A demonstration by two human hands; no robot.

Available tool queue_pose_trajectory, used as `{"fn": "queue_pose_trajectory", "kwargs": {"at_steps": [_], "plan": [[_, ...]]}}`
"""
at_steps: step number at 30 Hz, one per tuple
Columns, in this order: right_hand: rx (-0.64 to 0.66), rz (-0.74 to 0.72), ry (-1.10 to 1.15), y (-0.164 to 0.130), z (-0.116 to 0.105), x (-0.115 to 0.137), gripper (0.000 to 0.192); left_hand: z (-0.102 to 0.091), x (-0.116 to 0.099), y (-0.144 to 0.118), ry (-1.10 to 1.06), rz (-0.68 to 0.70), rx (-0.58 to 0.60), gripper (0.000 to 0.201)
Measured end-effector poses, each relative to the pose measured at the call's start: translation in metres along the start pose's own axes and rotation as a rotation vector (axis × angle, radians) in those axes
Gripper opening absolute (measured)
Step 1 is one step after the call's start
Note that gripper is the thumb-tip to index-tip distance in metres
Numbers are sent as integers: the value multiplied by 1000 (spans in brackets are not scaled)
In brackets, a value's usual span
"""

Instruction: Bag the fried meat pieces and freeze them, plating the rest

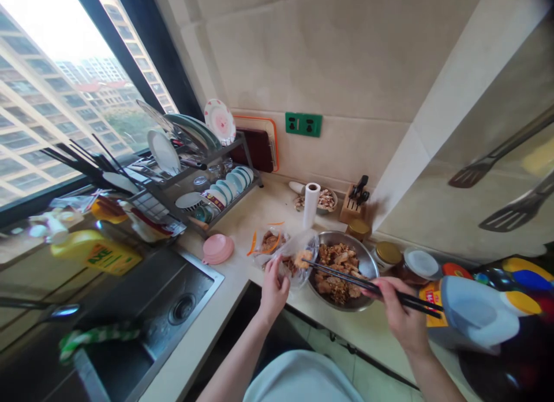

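My left hand is closed on the rim of a clear plastic bag, holding its mouth up beside the bowl. Dark pieces of food lie inside the bag. In my right hand is a pair of black chopsticks. Their tips grip a light brown piece of food at the bag's opening. Under the chopsticks stands a metal bowl with many browned, seasoned pieces in it. Behind my left hand sits another bag of food with an orange edge.
Pink round dishes are stacked near the sink on the left. A dish rack stands behind. A white roll and knife block are at the back. Jars and a large jug line the right.
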State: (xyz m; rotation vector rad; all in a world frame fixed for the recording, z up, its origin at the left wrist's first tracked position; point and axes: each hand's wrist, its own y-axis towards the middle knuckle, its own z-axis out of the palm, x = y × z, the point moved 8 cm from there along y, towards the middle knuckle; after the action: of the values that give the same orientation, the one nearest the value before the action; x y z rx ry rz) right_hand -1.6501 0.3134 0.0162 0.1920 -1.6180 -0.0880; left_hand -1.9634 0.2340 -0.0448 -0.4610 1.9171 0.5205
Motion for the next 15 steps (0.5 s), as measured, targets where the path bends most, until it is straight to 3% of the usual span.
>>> {"fn": "queue_pose_trajectory", "kwargs": {"at_steps": [5,8,10,15], "plan": [[237,-166,-229,5,78,3,30,1,-4,-3,-29,9,44,59],[257,-270,-319,2,86,16,29,2,-1,-3,-50,-5,66,60],[177,-268,-315,2,62,26,27,1,3,0,-66,-18,71,60],[-219,-143,-274,4,-54,26,29,-4,10,7,-59,-3,24,59]]}}
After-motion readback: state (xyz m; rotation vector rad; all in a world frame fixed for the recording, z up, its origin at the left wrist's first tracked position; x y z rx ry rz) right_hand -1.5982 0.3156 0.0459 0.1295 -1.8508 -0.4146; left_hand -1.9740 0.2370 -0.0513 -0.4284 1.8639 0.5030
